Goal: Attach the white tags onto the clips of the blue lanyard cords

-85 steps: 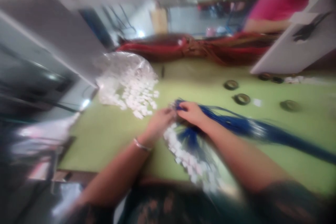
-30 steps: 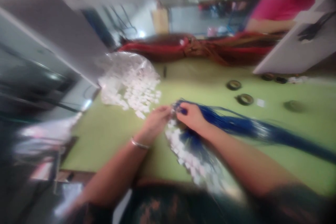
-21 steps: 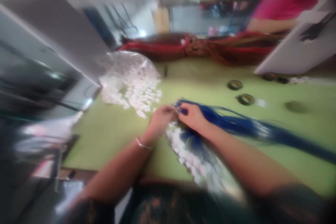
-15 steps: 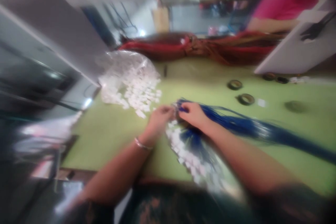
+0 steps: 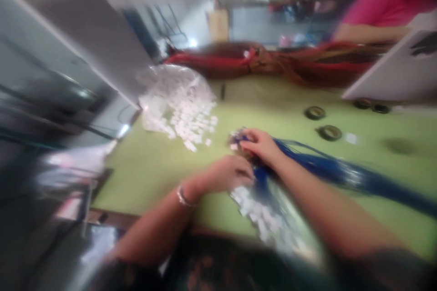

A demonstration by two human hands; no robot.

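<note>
My right hand [image 5: 262, 146] is closed in a pinch on the ends of a bundle of blue wires [image 5: 312, 163], which runs off to the right across the green table. Small white and metallic bits show at the wire ends just beyond its fingertips. Lower and to the left, my left hand [image 5: 228, 173] reaches across with curled fingers over the blue wires that hang toward me; blur hides what they grip. Just below it lies a row of white connectors [image 5: 261, 213] on those wires, at the table's near edge.
A clear plastic bag [image 5: 177, 82] spills loose white connectors [image 5: 193, 122] onto the green table [image 5: 153, 168]. Rolls of dark tape [image 5: 329, 132] lie at the right. Red and brown wire bundles [image 5: 218, 60] stretch along the back. Behind, a person in a pink sleeve [image 5: 378, 7] is partly visible.
My left hand has left the wire ends beside my right hand and moved right and toward me, over the connector row. My right hand stays on the blue wires. The view has shifted slightly.
</note>
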